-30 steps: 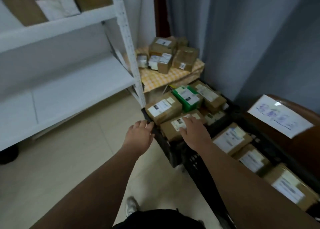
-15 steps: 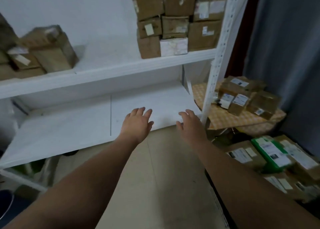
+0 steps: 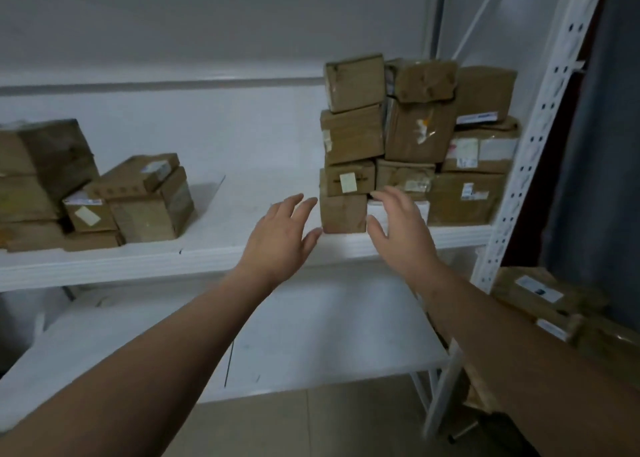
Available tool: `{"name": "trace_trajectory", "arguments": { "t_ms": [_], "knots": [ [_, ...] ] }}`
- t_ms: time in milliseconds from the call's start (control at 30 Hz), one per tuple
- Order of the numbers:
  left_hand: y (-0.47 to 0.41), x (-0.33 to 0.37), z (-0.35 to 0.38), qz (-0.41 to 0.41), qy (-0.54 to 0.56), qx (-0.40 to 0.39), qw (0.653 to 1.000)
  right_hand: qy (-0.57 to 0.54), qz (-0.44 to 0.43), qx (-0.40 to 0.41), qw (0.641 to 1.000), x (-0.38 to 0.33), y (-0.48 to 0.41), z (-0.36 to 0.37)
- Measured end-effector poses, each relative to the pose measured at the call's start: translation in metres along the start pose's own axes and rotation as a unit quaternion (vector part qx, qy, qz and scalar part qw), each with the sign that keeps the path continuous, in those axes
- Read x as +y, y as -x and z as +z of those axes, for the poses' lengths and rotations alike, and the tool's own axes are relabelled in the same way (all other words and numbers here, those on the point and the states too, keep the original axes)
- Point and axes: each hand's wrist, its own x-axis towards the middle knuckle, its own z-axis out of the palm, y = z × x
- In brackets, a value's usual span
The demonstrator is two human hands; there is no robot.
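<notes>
Both hands empty, fingers spread and straight. Left hand [image 3: 280,240] and right hand [image 3: 398,230] flank the small brown cardboard box [image 3: 343,214], just ahead and between them at the front edge of the white metal shelf [image 3: 221,249]. It's the bottom-left corner of the stacked brown parcels [image 3: 419,127], with a labelled box [image 3: 349,178] on top. Front face squarish, depth hidden. Parcels sealed, contents unseen.

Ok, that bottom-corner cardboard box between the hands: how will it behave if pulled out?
Probably stiff: the bottom box keeps square edges under the stacked boxes. Pulling it would likely tip them. Its bare cardboard looks unlikely to slip.
</notes>
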Motion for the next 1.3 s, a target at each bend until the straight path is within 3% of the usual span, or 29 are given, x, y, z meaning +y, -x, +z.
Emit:
{"name": "trace_trajectory", "arguments": {
  "t_ms": [300,467,567,733,933,1167,1300],
  "knots": [
    [-0.195,0.007,-0.033,-0.04,0.169,0.142,0.975,-0.008,-0.119,0.097,0.988,-0.018,-0.136,-0.053],
    [-0.267,0.002,-0.038,-0.058,0.198,0.076,0.976,-0.002,-0.127,0.101,0.987,-0.021,-0.184,-0.062],
    [-0.285,-0.007,-0.029,-0.03,0.213,0.045,0.975,-0.031,-0.104,0.082,0.991,-0.017,-0.199,-0.062],
    [-0.28,-0.013,-0.014,0.0,0.247,0.133,0.96,-0.095,-0.056,0.063,0.992,-0.02,-0.214,-0.054],
    [-0.267,-0.018,-0.014,0.035,0.294,0.215,0.931,-0.155,-0.044,0.113,0.981,-0.031,-0.227,-0.044],
    [-0.228,-0.031,-0.034,0.071,0.447,0.261,0.852,-0.31,-0.056,0.197,0.928,-0.056,-0.223,-0.022],
    [-0.209,-0.049,-0.048,0.036,0.609,0.268,0.745,-0.405,-0.03,0.202,0.892,-0.077,-0.213,-0.003]
  ]
}}
